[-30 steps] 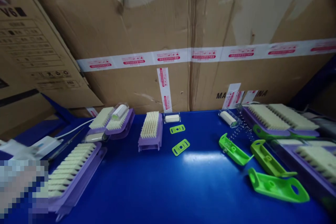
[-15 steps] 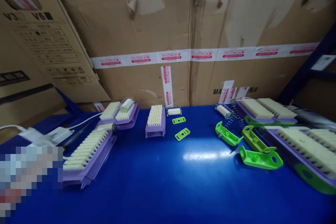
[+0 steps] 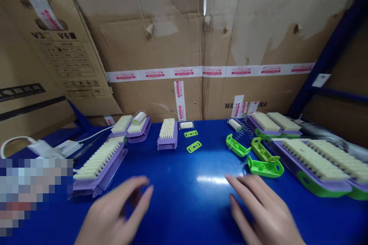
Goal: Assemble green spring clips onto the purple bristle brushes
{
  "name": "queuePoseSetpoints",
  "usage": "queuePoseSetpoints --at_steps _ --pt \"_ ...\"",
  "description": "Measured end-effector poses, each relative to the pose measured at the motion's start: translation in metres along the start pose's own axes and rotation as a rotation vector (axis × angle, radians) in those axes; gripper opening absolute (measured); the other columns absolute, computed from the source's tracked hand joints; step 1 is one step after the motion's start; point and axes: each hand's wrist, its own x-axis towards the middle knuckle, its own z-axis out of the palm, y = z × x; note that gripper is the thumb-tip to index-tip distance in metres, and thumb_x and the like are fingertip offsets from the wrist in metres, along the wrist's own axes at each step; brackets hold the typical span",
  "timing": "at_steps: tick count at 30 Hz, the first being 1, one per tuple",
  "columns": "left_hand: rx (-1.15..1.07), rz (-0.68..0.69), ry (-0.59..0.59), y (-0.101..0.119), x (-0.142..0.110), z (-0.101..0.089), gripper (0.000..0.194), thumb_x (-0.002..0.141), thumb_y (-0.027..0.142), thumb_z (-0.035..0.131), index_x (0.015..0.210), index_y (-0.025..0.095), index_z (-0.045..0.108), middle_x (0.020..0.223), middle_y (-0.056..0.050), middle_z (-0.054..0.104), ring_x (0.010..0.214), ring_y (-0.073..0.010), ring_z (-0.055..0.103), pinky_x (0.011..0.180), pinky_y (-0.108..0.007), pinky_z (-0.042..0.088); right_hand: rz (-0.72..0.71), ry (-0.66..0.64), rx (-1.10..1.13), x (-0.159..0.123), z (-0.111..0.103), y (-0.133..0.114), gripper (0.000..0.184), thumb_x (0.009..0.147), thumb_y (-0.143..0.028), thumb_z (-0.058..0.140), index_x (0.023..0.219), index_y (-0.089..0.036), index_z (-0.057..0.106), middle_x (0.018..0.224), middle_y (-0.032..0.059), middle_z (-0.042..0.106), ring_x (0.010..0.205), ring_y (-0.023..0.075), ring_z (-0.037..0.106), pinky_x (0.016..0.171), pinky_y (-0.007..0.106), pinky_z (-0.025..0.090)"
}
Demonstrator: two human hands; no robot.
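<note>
- Head view: left hand (image 3: 113,210) is half-open, apparently empty though blurred, near a purple brush (image 3: 99,160).
- Right hand (image 3: 263,208) is loosely open, empty, near a green bracket (image 3: 268,169).

Left grip (image 3: 110,214) and right grip (image 3: 267,214), bare, backs up, well apart.
Left fingers (image 3: 129,185) curl inward; the thumb (image 3: 142,204) lies on their near side, its tip just beside the index tip, with a gap behind. Right fingers (image 3: 244,191), loosely bent, point forward and inward, the thumb (image 3: 239,214) parted from them. Motion blur softens both.
</note>
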Motion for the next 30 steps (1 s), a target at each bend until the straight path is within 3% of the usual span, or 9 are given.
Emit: queuePoseSetpoints --at_steps 1,3,5,7,10,15,19,23,30 --pt "0.042 -0.041 -0.049 0.006 0.032 0.009 0.031 0.082 0.047 0.048 0.100 0.027 0.062 0.089 -0.001 0.065 0.078 -0.0181 0.062 0.073 -0.030 0.051 -0.183 -0.009 -0.032 0.027 0.005 -0.009 0.036 0.085 -0.032 0.047 0.119 -0.026 0.056 0.099 0.0100 0.062 0.090 0.0227 0.059 0.076 0.040 0.050" --pt "0.157 -0.051 -0.065 0.017 0.088 0.032 0.036 0.085 0.047 0.043 0.105 0.021 0.059 0.097 -0.006 0.063 0.091 -0.0212 0.059 0.081 -0.032 0.048 -0.358 0.004 -0.170 0.077 0.017 -0.024 0.030 0.087 -0.023 0.043 0.112 -0.017 0.059 0.090 0.0108 0.061 0.082 0.0213 0.055 0.071 0.035 0.046" --pt "0.263 -0.028 -0.108 0.025 0.128 0.057 0.043 0.084 0.045 0.045 0.114 0.016 0.054 0.112 -0.012 0.056 0.106 -0.0267 0.052 0.090 -0.037 0.044 -0.374 -0.061 -0.316 0.117 0.032 -0.031 0.028 0.087 -0.023 0.043 0.110 -0.015 0.058 0.088 0.0106 0.060 0.082 0.0221 0.052 0.067 0.032 0.042" --pt "0.327 -0.091 -0.208 0.028 0.151 0.080 0.053 0.080 0.047 0.049 0.121 0.014 0.049 0.121 -0.018 0.048 0.109 -0.0318 0.049 0.087 -0.040 0.044 -0.355 -0.125 -0.399 0.145 0.050 -0.030 0.025 0.086 -0.022 0.043 0.106 -0.016 0.058 0.090 0.0110 0.059 0.085 0.0226 0.050 0.067 0.031 0.038" --pt "0.328 -0.138 -0.287 0.028 0.169 0.100 0.054 0.079 0.040 0.049 0.127 0.017 0.041 0.123 -0.018 0.043 0.111 -0.0317 0.046 0.084 -0.038 0.044 -0.257 -0.136 -0.420 0.170 0.075 -0.020 0.027 0.088 -0.022 0.041 0.110 -0.015 0.055 0.095 0.0117 0.058 0.090 0.0233 0.049 0.071 0.032 0.036" --pt "0.250 -0.288 -0.319 0.022 0.204 0.105 0.048 0.077 0.047 0.049 0.117 0.019 0.047 0.118 -0.017 0.045 0.114 -0.0343 0.043 0.087 -0.044 0.040 -0.106 -0.136 -0.358 0.183 0.100 0.001 0.032 0.092 -0.029 0.035 0.114 -0.016 0.054 0.100 0.0112 0.058 0.096 0.0232 0.050 0.074 0.032 0.036" --pt "0.093 -0.408 -0.315 0.008 0.227 0.109 0.044 0.076 0.053 0.048 0.103 0.019 0.051 0.113 -0.016 0.049 0.114 -0.0332 0.045 0.088 -0.041 0.039 -0.073 -0.132 -0.333 0.187 0.103 0.014 0.034 0.093 -0.030 0.033 0.115 -0.015 0.054 0.104 0.0112 0.058 0.098 0.0226 0.050 0.078 0.031 0.036" --pt "0.007 -0.428 -0.310 -0.003 0.232 0.118 0.051 0.076 0.046 0.052 0.116 0.017 0.043 0.117 -0.017 0.048 0.110 -0.0299 0.050 0.086 -0.036 0.041 0.000 -0.113 -0.317 0.194 0.102 0.023 0.034 0.093 -0.028 0.033 0.113 -0.014 0.056 0.104 0.0116 0.059 0.099 0.0221 0.050 0.079 0.031 0.037" --pt "0.129 -0.387 -0.435 -0.006 0.240 0.118 0.046 0.073 0.030 0.051 0.119 0.027 0.048 0.120 -0.015 0.046 0.111 -0.0332 0.051 0.085 -0.038 0.042 0.182 -0.083 -0.341 0.197 0.098 0.030 0.033 0.089 -0.028 0.038 0.114 -0.017 0.056 0.108 0.0114 0.059 0.102 0.0245 0.050 0.079 0.033 0.037"
